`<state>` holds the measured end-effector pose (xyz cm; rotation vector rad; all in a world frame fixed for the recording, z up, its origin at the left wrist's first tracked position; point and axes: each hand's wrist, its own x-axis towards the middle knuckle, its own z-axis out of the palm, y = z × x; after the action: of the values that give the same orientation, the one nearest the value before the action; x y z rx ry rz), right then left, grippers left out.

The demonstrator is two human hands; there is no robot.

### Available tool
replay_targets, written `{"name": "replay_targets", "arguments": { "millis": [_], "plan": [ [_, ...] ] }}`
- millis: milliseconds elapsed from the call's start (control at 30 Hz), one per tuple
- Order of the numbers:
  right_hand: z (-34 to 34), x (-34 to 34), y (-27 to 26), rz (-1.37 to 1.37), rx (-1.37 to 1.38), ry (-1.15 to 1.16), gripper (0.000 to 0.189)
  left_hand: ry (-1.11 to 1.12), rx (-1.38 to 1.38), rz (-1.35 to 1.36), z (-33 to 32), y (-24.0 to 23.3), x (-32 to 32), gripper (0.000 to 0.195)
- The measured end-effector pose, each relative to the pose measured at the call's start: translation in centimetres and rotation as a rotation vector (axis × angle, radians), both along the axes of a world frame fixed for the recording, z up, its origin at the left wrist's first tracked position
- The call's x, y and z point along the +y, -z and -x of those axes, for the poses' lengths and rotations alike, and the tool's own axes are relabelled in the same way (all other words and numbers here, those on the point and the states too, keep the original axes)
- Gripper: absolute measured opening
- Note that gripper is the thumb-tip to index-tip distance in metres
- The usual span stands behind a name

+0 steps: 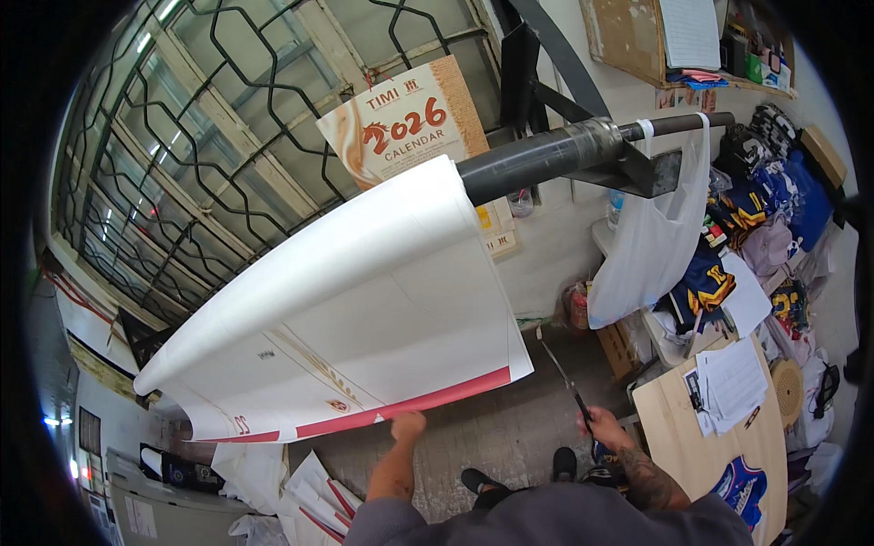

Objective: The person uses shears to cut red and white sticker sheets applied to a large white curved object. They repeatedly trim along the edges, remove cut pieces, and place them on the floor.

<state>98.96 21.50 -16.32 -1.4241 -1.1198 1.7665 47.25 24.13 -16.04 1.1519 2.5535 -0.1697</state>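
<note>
A wide sheet of white printed paper [437, 293] hangs from a large roll [341, 246] mounted on a dark metal tube [539, 160]. Red bands run along its lower edge, with gold line patterns and a small crest above them. My left hand [407, 426] is closed at that lower edge and appears to pinch it; the fingertips are partly hidden. In my right hand [604, 426] is a long, slim tool [565, 375] with a dark handle end, pointing up and away from me. Its exact kind is unclear. It stays apart from the sheet.
A wooden-topped table [655, 409] at right carries papers [734, 385] and a blue jersey [741, 488]. A white plastic bag [655, 252] hangs from the roller bar. Printed paper strips [317, 495] lie lower left, near a grey machine [171, 505]. A fire extinguisher [578, 307] stands by the wall.
</note>
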Motion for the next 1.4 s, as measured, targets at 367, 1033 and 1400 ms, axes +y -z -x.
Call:
{"name": "replay_targets", "arguments": {
  "millis": [367, 1033, 1400],
  "plan": [
    [-3.2, 15.5, -24.9, -0.82, -0.476, -0.23, 0.057, 0.29, -1.367, -0.408, -28.4, -12.5, 9.0, 0.053],
    [-5.8, 22.6, -30.5, -0.871, -0.531, -0.285, 0.038, 0.559, 0.285, -1.625, -24.1, -46.3, 17.1, 0.026],
    [-3.0, 25.0, -29.7, -0.983, -0.475, -0.488, 0.04, -0.742, -2.232, -1.019, -27.9, -22.8, 13.0, 0.017]
  ]
}}
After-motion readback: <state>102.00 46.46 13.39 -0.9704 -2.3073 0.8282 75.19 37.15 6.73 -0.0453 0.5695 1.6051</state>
